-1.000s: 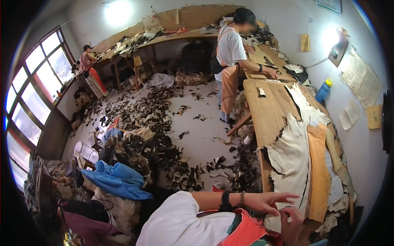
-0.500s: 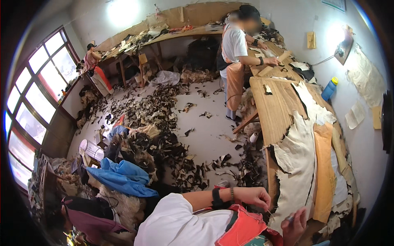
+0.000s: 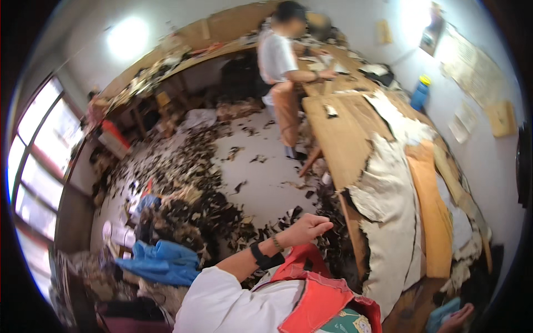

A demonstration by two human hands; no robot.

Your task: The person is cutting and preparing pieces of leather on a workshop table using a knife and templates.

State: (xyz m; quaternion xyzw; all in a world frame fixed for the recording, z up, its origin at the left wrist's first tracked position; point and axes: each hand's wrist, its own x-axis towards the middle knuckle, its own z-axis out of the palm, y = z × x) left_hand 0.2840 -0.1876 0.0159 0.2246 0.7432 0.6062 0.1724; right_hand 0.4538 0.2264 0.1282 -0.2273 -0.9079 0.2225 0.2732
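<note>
My left hand (image 3: pixel 311 228), with a black band and a beaded bracelet at its wrist, is raised above the scrap-strewn floor, left of the table edge. Its fingers are closed; whatever may be in them is too small to make out. Low at the right edge my right hand (image 3: pixel 457 318) is beside a light-blue object (image 3: pixel 442 312), partly cut off and blurred, so its grip is unclear. Between the hands a long cream hide (image 3: pixel 388 222) with dark furry edges lies along the wooden table (image 3: pixel 341 133). A tan strip (image 3: pixel 426 205) lies along its right side.
A person in a white shirt (image 3: pixel 275 58) works at the table's far end. Another person (image 3: pixel 97 108) stands by the windows. Dark hide scraps (image 3: pixel 183 166) cover much of the floor. A blue cloth (image 3: pixel 161 263) lies at left, and a blue bottle (image 3: pixel 420 93) stands by the wall.
My left hand has moved up and left, away from the hide. My right hand has moved right, away from my left, to beside the light-blue object. The view has shifted and tilted.
</note>
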